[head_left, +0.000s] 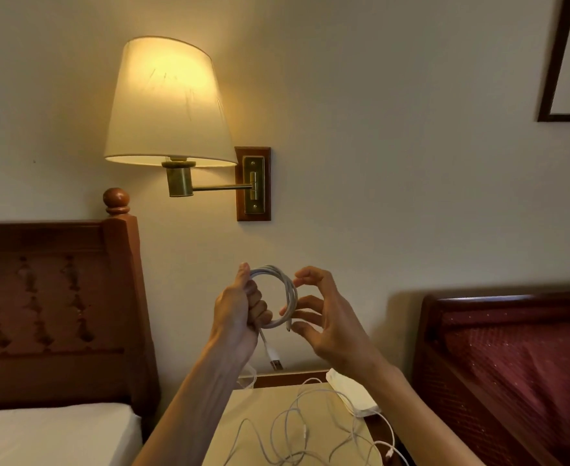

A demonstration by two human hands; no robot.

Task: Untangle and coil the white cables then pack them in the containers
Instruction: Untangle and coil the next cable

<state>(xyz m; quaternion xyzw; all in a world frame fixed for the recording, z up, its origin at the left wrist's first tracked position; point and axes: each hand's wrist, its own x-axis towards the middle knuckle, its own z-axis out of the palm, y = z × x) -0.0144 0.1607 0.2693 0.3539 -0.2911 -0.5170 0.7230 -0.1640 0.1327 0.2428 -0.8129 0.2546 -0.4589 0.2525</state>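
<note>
- Step in hand, as I judge it: one white cable is nearly coiled and only its tail end is left to tuck in.
- The coil (278, 297) sits at lower centre of the frame, held up in front of the wall, well above the table (263, 408).
- The left hand (239, 314) grips the coil's left side, fingers curled through the ring and thumb up along its top edge.
- A short tail drops from that fist, ending in a USB plug (276, 363) that hangs free just above the table's far edge.
- The right hand (324, 317) is just right of the coil, fingers loosely curved and apart; its fingertips (285, 311) seem to touch the ring's right side near the other cable end, but I cannot tell if they pinch it.
- Loose cables (297, 428) lie tangled on the table at bottom centre, apparently not yet sorted.
- A white container (354, 391) lies at the table's right edge, partly hidden by the right forearm; whether it is open I cannot tell.
- Next move, in my view: secure the free end so the loops do not spring apart, keep the left grip firm, then lower the coil toward the container.
- Risk: loosening the left fingers early would likely let the turns unwind.
- Around: a lit lamp (167, 102) at upper left, a headboard (58, 297) at left, a red chair (519, 364) at right.
</note>
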